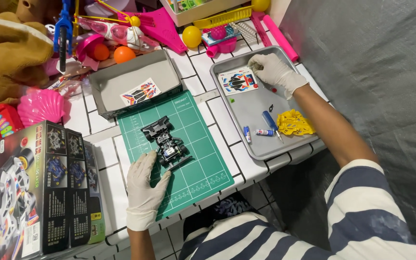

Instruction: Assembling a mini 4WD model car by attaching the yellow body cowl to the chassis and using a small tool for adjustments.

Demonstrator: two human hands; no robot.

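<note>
Seen from above: a white tiled bench (203, 65) with two gloved hands at work. Left hand (144, 185), in a white glove, resting flat on a green cutting mat (196, 168) near the middle of the bench, fingers spread and loose, thumb side touching the near end of a small black toy car chassis (165, 142); grip apart, clamped on nothing. Chassis lying on the mat, angled from near right to far left, wheels and inner parts exposed. Right hand (273, 70), also gloved in white, reaching into the far part of a grey metal tray (266, 149) on the right, fingertips curled down beside the far right corner of a colourful sticker sheet (237, 81); cannot tell whether that grip pinches the sheet or only touches it. In the same tray, nearer: a blue-handled screwdriver (270, 123), two small batteries (256, 132), and a yellow plastic parts frame (293, 123). Farther left, a grey box lid (121, 77) holding a second sticker sheet (141, 92). At the near left, the printed toy car box (34, 188) lying on its side. Along the far edge, a heap of bright plastic toys (121, 36) and a brown plush animal (10, 53). Striped sleeve (371, 212) on the right arm.
</note>
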